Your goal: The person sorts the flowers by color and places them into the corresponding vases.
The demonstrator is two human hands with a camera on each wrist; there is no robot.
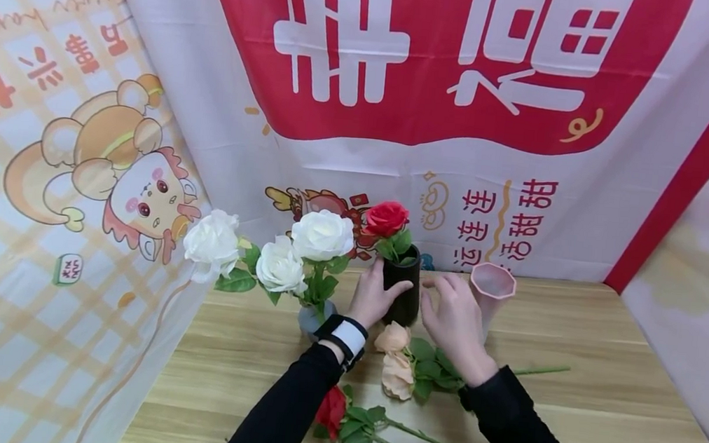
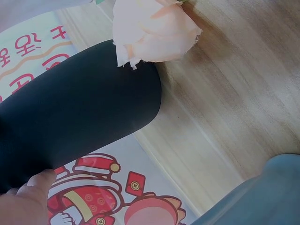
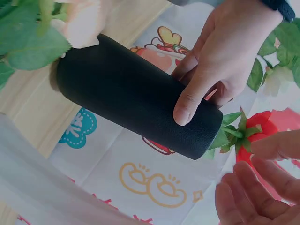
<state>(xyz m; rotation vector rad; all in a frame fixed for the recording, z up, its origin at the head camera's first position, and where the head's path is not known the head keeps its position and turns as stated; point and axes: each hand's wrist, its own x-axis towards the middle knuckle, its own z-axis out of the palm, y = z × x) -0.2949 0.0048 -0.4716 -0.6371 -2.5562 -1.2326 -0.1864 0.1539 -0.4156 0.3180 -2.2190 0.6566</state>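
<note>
Plainly, the left grip (image 1: pixel 373 296) holds the black vase (image 1: pixel 406 305).

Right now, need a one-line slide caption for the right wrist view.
Left hand grips a black vase holding a red rose; right hand in the foreground.

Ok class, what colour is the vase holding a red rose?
Black; the cylindrical vase shows best in the right wrist view.

The middle vase (image 1: pixel 402 311) — a rose (image 1: pixel 386 219) in it — stands on the table (image 1: pixel 628 421) between the left vase (image 1: pixel 308 321) and right vase (image 1: pixel 493 300), loose flowers (image 1: pixel 398 376) lying in front.
</note>
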